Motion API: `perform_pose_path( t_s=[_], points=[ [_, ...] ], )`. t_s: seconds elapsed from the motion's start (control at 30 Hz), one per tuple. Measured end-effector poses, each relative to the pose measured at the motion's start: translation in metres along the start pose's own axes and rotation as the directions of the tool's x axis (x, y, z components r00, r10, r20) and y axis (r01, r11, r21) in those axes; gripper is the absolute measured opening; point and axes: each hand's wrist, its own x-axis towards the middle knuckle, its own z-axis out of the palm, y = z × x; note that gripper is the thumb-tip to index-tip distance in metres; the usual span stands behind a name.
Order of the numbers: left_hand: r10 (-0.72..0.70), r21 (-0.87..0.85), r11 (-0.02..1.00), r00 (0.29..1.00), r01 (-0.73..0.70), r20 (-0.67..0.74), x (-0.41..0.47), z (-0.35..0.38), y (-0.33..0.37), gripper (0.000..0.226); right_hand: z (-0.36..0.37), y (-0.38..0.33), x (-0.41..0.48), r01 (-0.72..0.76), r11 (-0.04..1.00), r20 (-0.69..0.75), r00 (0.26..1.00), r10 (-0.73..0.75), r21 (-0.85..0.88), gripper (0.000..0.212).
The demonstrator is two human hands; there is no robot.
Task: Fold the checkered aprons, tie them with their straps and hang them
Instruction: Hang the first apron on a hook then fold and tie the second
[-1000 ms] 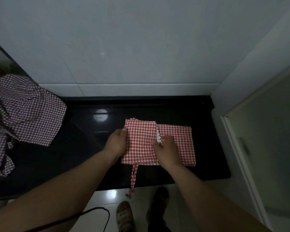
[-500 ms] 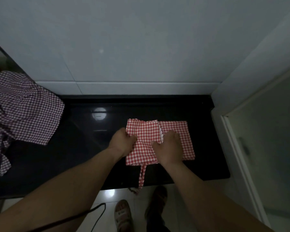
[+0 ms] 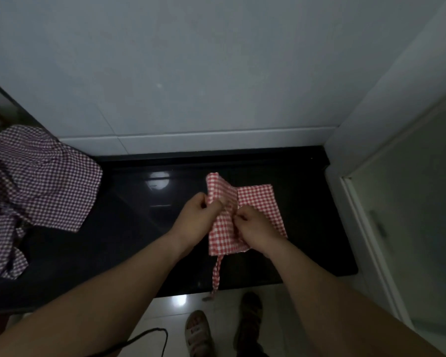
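A folded red-and-white checkered apron [image 3: 260, 202] lies on the black glossy counter [image 3: 139, 228], right of centre. Its left half is bunched and lifted off the surface. My left hand [image 3: 198, 217] grips the left edge of that bunched part. My right hand [image 3: 255, 226] pinches the fabric at the middle fold, close beside the left hand. One strap [image 3: 216, 274] hangs from the apron's near edge over the counter front. A purple-and-white checkered apron [image 3: 34, 186] lies crumpled at the counter's far left.
A pale tiled wall [image 3: 191, 73] rises behind the counter. A white door frame and glass door [image 3: 397, 202] stand at the right. Below are the glossy floor, two feet in sandals [image 3: 198, 333] and a black cable [image 3: 144, 336].
Both hands have drawn together and gathered the red apron's left half, which lay flat before and now stands bunched up. The strap has swung slightly right.
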Motion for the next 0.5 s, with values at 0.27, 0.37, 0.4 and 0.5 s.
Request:
perform_pose_path(
  t_s=[0.27,0.37,0.4,0.5],
  points=[
    [-0.262,-0.347,0.905,0.965,0.244,-0.006,0.007,-0.011,-0.011,0.025,-0.018,-0.004,0.006,-0.201,0.888,0.283,0.955,0.084,0.413,0.039],
    [-0.372,-0.383,0.853,0.928,0.354,0.029,0.01,-0.024,-0.013,0.034,-0.02,0.0,0.008,-0.252,0.862,0.345,0.934,0.097,0.44,0.043],
    [-0.386,-0.378,0.848,0.922,0.372,0.042,0.01,-0.027,-0.012,0.037,-0.021,-0.002,0.007,-0.258,0.866,0.36,0.928,0.098,0.428,0.043],
    [-0.332,-0.337,0.883,0.942,0.328,0.048,0.011,-0.022,-0.006,0.043,-0.024,-0.01,0.007,-0.246,0.894,0.376,0.921,0.096,0.374,0.051]
  ],
)
